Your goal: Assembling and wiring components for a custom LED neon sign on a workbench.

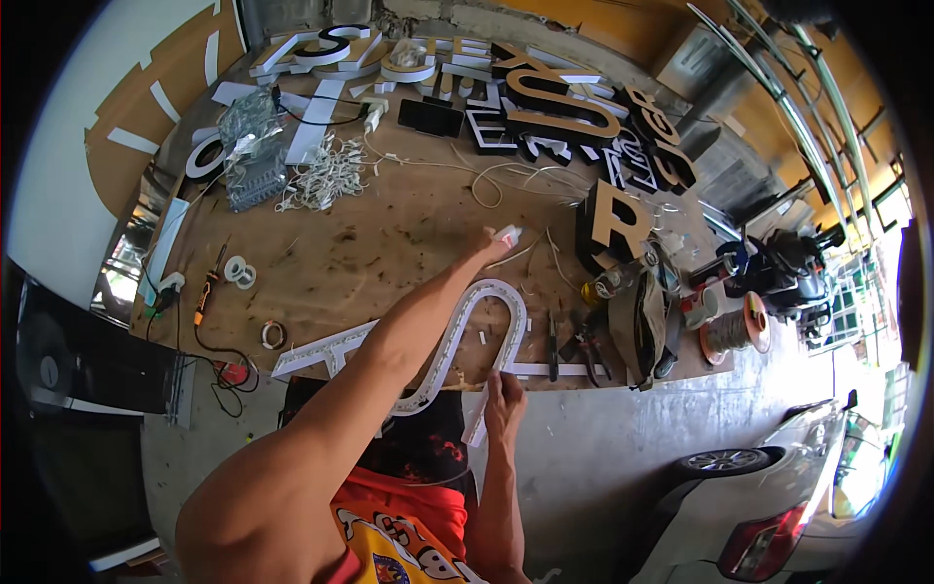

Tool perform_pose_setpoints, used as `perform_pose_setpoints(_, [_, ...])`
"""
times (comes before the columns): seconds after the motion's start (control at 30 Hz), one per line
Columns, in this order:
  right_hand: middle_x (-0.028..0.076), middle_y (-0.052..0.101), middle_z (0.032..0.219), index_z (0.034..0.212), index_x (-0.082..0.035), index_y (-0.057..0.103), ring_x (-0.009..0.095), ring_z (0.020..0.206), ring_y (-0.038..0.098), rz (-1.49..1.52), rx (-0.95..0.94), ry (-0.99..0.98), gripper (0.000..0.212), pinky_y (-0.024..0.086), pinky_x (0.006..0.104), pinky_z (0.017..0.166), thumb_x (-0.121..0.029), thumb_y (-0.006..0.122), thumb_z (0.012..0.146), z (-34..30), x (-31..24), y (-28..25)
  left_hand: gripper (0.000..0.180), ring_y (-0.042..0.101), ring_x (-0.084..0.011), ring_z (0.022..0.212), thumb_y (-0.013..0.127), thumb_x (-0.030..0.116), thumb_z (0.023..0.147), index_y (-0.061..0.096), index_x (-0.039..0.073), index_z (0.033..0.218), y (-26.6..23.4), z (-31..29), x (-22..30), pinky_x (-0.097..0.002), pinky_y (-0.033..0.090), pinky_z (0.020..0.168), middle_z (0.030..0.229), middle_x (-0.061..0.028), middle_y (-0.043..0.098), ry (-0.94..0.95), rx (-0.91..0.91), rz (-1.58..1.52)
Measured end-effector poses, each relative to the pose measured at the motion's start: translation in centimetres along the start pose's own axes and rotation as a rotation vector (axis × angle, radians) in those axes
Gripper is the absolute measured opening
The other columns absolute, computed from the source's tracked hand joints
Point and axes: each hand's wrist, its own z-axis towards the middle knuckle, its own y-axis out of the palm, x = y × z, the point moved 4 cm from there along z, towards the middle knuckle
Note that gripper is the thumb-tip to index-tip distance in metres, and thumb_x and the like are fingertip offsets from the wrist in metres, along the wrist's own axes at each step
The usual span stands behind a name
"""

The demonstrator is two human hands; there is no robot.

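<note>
My left hand (pixel 491 243), at the end of an arm stretched over the middle of the wooden table, is closed around a small white plastic bottle (pixel 508 236) with a bit of red on it. Nearer to me, my right hand (pixel 505 393) grips the lower right end of a white curved channel letter (pixel 516 311). Small pieces line the inside of that letter, too small to make out. It overhangs the table's front edge. Another white letter piece (pixel 311 356) lies to its left, partly behind my left forearm.
Pliers (pixel 588 352), a dark slim tool (pixel 554 341) and a bag (pixel 637 326) lie at the right, beside a wire spool (pixel 735 331). A soldering iron (pixel 205 292) and tape rolls (pixel 239 273) are at the left. Wires (pixel 326 175) and finished letters (pixel 555 107) fill the back.
</note>
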Motion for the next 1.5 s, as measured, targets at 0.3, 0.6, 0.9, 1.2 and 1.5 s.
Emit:
perform_pose_setpoints(0.3, [0.019,0.067,0.071,0.089,0.005,0.065,0.03,0.065,0.066,-0.109,-0.034,-0.133,0.028,0.05,0.0391,0.063,-0.023,0.07,0.086,7.8,0.3,5.8,0.046,0.07,-0.0345,0.094,0.083,0.033,0.068,0.071,0.008,0.104,2.4,1.5,0.4,-0.0429,0.054,0.08,0.099,-0.0176,0.073,0.227,0.164,-0.081])
perform_pose_setpoints(0.6, [0.022,0.068,0.078,0.111,-0.001,0.06,0.041,0.073,0.067,-0.345,0.003,-0.272,0.03,0.052,0.044,0.065,-0.012,0.068,0.085,8.1,1.3,6.8,0.056,0.07,-0.0217,0.088,0.09,0.031,0.061,0.073,0.006,0.109,-8.1,-3.1,-1.9,-0.0352,0.056,0.081,0.098,-0.0114,0.074,0.469,-0.047,-0.096])
perform_pose_setpoints(0.9, [0.018,0.066,0.093,0.098,0.001,0.069,0.031,0.076,0.067,0.023,-0.449,-0.606,0.018,0.052,0.037,0.067,0.003,0.067,0.08,-3.2,-7.4,17.3,0.018,0.07,-0.0155,0.082,0.066,0.006,0.09,0.073,0.002,0.107,-31.1,-31.0,-19.2,-0.0325,0.054,0.072,0.096,-0.0104,0.075,0.178,0.139,-0.033])
perform_pose_setpoints(1.2, [0.019,0.066,0.103,0.109,0.0,0.066,0.033,0.076,0.068,0.013,-0.858,-0.565,0.027,0.054,0.0401,0.066,0.001,0.069,0.081,-9.3,-9.8,27.4,0.022,0.067,-0.0371,0.081,0.064,-0.002,0.082,0.069,-0.001,0.103,-26.5,-37.5,-24.0,-0.0399,0.054,0.073,0.091,-0.0203,0.069,0.085,0.362,-0.173])
perform_pose_setpoints(1.5, [0.018,0.067,0.092,0.103,-0.002,0.065,0.039,0.079,0.067,-0.068,-0.841,-0.974,0.016,0.053,0.045,0.065,-0.001,0.065,0.087,-8.3,-10.0,28.5,0.03,0.067,-0.0322,0.077,0.068,-0.003,0.075,0.067,-0.002,0.105,-25.9,-36.8,-24.8,-0.0383,0.054,0.071,0.089,-0.0175,0.068,0.102,0.341,-0.072])
